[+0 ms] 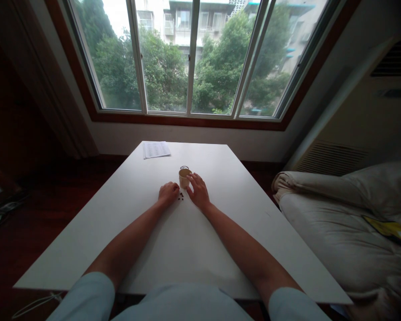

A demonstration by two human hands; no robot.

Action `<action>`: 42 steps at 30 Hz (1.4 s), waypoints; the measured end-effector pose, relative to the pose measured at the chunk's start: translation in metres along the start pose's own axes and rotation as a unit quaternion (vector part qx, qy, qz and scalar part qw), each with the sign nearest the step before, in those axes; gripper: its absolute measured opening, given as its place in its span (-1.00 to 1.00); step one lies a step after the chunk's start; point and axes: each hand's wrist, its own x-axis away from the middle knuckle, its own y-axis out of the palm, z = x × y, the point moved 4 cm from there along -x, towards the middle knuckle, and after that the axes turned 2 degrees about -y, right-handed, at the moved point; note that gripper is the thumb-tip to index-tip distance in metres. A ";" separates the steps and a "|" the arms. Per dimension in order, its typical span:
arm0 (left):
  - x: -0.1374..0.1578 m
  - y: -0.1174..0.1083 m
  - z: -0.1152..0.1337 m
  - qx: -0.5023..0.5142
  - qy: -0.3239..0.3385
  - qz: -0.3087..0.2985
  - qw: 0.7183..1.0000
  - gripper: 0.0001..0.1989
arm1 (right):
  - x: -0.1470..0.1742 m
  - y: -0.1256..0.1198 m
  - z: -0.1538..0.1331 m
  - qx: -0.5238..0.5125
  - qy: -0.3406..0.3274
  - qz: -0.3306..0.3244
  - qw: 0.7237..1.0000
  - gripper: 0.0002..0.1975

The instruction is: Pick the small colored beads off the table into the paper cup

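A small light-brown cup (183, 180) stands upright on the white table, its open mouth facing up. My right hand (199, 191) curves round the cup's right side, fingertips at the rim and thumb lower down by its base. To the left of the cup, my left hand (169, 193) rests low on the tabletop with its fingers curled together; whatever they pinch is too small to make out. Several tiny dark pieces (181, 196) lie between my two hands, just in front of the cup. Right behind the cup is a thin dark looped thing (184, 167), partly hidden.
Printed sheets of paper (156, 150) lie at the far left corner of the white table (187, 249). A beige sofa (334, 227) stands along the right side. Beyond the far edge are a wall and a wide window (190, 58). Cables (3, 214) lie on the floor at left.
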 end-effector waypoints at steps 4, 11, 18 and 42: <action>0.000 0.000 0.000 -0.002 -0.005 -0.003 1.000 -0.75 | -0.002 -0.008 -0.008 -0.008 -0.018 0.019 1.000 -0.63; 0.002 -0.002 0.001 -0.001 -0.003 -0.003 1.000 -0.75 | 0.000 -0.007 -0.018 -0.037 -0.044 -0.059 0.997 -0.76; 0.002 -0.002 0.001 0.008 -0.007 -0.014 1.000 -0.76 | 0.003 0.005 -0.015 -0.028 -0.053 -0.128 0.990 -0.73; -0.003 0.004 -0.010 0.035 -0.031 -0.007 0.999 -0.72 | 0.009 0.020 -0.001 0.018 -0.013 -0.202 0.979 -0.85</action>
